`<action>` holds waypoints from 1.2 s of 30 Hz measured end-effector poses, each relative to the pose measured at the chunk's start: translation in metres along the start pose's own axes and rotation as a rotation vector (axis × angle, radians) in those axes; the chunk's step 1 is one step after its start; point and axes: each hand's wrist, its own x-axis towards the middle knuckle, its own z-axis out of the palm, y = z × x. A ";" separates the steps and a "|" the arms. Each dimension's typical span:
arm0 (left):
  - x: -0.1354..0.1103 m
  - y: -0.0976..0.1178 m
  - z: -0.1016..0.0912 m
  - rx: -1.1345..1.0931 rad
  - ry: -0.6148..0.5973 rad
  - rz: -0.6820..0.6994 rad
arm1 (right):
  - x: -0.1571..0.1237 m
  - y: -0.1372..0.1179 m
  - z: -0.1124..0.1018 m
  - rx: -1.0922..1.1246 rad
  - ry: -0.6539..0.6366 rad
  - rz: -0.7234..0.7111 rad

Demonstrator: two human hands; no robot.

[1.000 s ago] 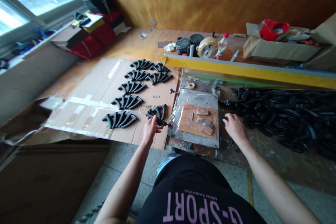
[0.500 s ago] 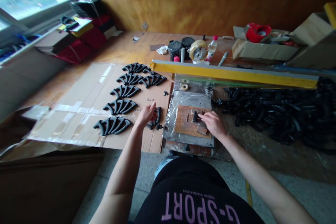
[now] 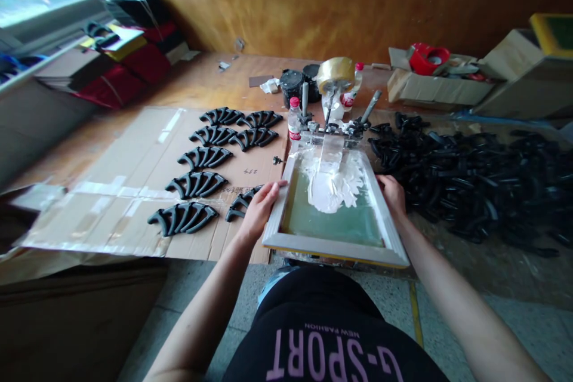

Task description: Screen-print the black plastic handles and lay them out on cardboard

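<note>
A wooden-framed printing screen lies flat in front of me, its green mesh smeared with white ink. My left hand grips the frame's left rail with the thumb over the top edge. My right hand holds the right rail, fingers curled round it. A squeegee rests in the ink at the far end of the screen. Just left of my left hand lies a group of black curved plastic parts on cardboard.
Several more fans of black curved parts lie in rows on a flat cardboard sheet. A big heap of black parts fills the right side. Behind the screen stand ink tins, a tape roll and bottles. Cardboard boxes sit far right.
The screen frame, raised a second ago, has swung down flat over the base plate. My left hand left the black parts and my right hand left the plate; both now hold the frame's rails.
</note>
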 end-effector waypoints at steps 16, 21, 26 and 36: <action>0.023 -0.106 -0.003 0.191 -0.009 -0.200 | -0.014 -0.071 0.002 -0.069 -0.456 -0.736; 0.021 -0.101 0.001 0.169 0.029 -0.169 | -0.014 -0.074 0.006 -0.030 -0.326 -0.639; 0.019 -0.097 0.002 0.146 0.030 -0.171 | -0.043 -0.071 0.018 0.042 -0.294 -0.710; 0.000 -0.021 -0.002 0.151 0.021 -0.031 | 0.075 -0.084 -0.022 0.095 -0.045 -0.234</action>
